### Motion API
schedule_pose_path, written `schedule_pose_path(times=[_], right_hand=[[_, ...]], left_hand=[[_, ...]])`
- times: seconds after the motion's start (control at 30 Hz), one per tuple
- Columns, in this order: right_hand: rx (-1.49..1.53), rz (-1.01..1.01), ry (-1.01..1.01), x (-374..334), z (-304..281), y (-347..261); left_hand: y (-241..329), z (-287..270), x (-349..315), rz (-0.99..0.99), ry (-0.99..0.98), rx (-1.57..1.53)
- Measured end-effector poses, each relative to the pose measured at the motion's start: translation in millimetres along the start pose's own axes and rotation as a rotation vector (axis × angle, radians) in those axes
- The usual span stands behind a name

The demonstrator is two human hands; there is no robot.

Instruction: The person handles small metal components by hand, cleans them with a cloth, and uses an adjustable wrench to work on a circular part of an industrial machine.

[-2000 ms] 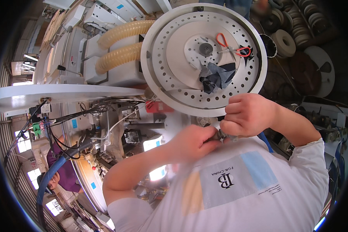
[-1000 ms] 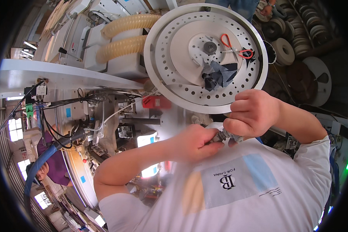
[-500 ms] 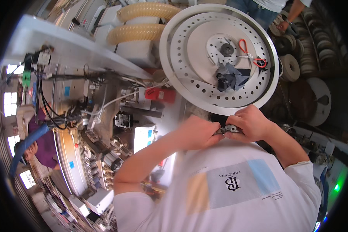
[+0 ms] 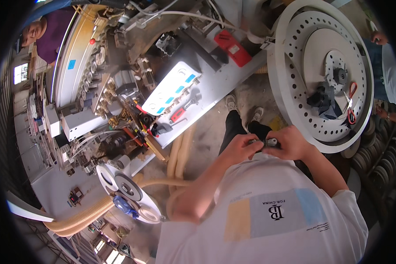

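Observation:
Close to my chest, a small grey metal fitting [image 4: 272, 142] with a round end sits between my two hands. My right hand [image 4: 293, 143] is closed around it, thumb and fingers pressed together. The fingers of my left hand [image 4: 244, 148] are pinched on the other end of the piece, which they partly hide. Just beyond my right hand stands a large round white turntable [image 4: 277, 70] with rows of holes. Black cloth-like scraps [image 4: 324, 102] lie on it, beside red-handled scissors [image 4: 351, 103].
A white machine bench [image 4: 211, 97] runs along the left, bearing a red case [image 4: 232, 48], a red-handled tool [image 4: 177, 115] and a bright panel [image 4: 174, 88]. Beige ribbed hoses [image 4: 177, 154] reach the floor. One person [image 4: 50, 35] is at far left, another [image 4: 389, 66] at far right.
My view has swung left, so the turntable now appears farther right and more of the bench and floor shows. Both hands still hold the metal fitting near my chest.

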State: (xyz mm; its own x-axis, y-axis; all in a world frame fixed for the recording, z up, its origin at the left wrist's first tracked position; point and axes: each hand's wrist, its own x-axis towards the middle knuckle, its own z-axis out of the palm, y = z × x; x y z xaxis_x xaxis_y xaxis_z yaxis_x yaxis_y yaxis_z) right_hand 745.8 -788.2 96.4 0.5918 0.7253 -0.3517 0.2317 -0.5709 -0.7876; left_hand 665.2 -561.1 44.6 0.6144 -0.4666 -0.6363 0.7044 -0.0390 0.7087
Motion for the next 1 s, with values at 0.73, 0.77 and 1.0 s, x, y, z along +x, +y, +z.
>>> schedule_pose_path(times=[0.73,0.77,1.0], right_hand=[[1.217,0.708,0.518,37.1,61.3,-16.7],[1.202,0.709,0.539,36.2,62.1,-18.5],[1.236,0.617,0.722,32.3,46.6,-41.6]], left_hand=[[-285.9,-352.0,96.0,-0.042,0.769,1.695],[-279.9,-346.5,95.1,-0.041,0.721,1.640],[-175.0,-272.7,70.4,0.016,0.372,0.962]])
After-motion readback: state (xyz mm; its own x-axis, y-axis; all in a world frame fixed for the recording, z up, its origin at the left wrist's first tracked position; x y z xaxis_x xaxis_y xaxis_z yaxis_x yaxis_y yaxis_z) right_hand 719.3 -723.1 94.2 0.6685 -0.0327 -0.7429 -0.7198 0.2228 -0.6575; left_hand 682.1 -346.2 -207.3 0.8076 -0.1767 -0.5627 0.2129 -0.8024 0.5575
